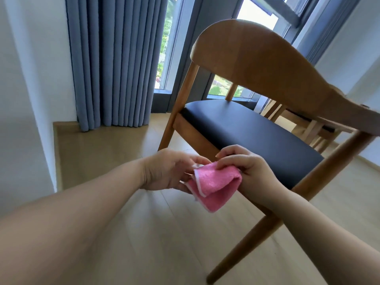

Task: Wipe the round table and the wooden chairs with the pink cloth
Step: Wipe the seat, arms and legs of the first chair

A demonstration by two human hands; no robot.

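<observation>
Both hands grip the cloth (216,185) now, left hand (168,171) and right hand (244,171) pinching opposite ends; chair (257,128) stands just beyond, seat edge nearest the right hand.

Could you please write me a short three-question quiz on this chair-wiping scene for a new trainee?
1. True or false: the pink cloth lies flat on the black seat.
2. Which hands hold the cloth? A) left hand only B) right hand only C) both
3. Fill in: the wooden chair stands in front of a window, and to its left hangs a blue ____.

Key
1. False: it is folded and held in the air in front of the seat's near edge.
2. C: fingers of both hands pinch it.
3. curtain
</observation>
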